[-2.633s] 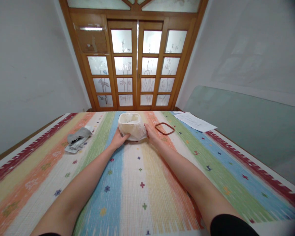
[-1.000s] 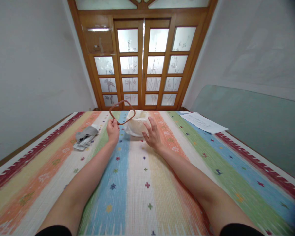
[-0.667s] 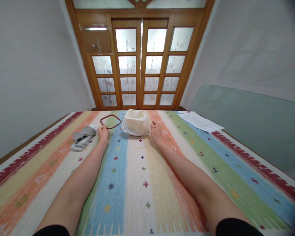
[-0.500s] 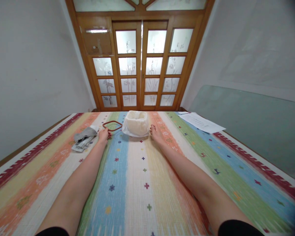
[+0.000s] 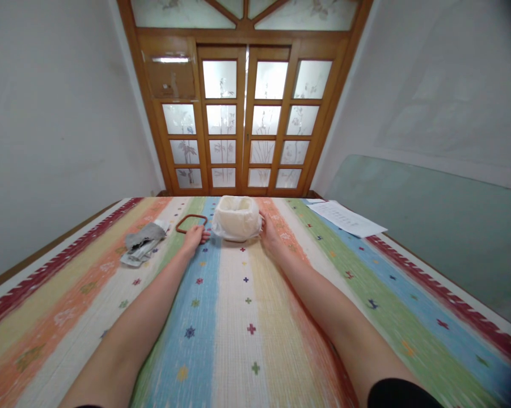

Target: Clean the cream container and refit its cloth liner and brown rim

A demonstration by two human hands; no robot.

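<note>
A cream basket-like container [image 5: 235, 207] with a thin, see-through plastic bag [image 5: 233, 229] around it stands near the far edge of the table. At its right side is my right hand [image 5: 270, 231], fingers curled against the bag's edge; the fingertips are partly hidden. My left hand [image 5: 197, 234] is just left of the container, fingers stretched toward it and apart, holding nothing. Right behind that hand lies a brown, rounded four-sided ring [image 5: 177, 225], flat on the cloth.
Crumpled grey and clear packaging [image 5: 144, 241] lies to the left. Printed paper sheets [image 5: 346, 218] rest at the far right. A striped cloth [image 5: 229, 317] covers the table. Beyond are wooden doors [image 5: 245, 119] with glass panes, and a pale green panel [image 5: 408, 192] leans along the right wall.
My left hand has moved right, from the ring's near-left side toward the container. The ring has shifted slightly left. My right hand has come up against the bag. The view has tilted slightly upward.
</note>
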